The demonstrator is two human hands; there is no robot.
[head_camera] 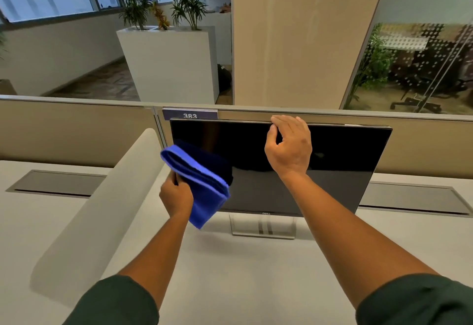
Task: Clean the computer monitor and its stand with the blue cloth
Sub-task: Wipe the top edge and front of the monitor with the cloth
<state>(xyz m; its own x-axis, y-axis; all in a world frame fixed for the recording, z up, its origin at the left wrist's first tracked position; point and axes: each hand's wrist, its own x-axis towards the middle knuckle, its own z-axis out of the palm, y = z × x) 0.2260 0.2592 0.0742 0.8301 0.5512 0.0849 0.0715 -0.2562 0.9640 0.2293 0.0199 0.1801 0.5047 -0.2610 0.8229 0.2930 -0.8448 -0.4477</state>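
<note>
Left hand [176,196] in closed grip on folded blue cloth [202,184] at Dell monitor's [332,161] nine o'clock edge, right hand [289,145] grip curled over its top edge at twelve o'clock, silver stand [263,226] on white worktop [243,273]

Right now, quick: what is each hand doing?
Left hand: closed on the folded blue cloth, at the screen's left side.
Right hand: fingers hooked over the monitor top edge, gripping it.

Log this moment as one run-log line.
left hand: grips blue cloth by the screen's left part | right hand: holds monitor top edge | stand: untouched
</note>
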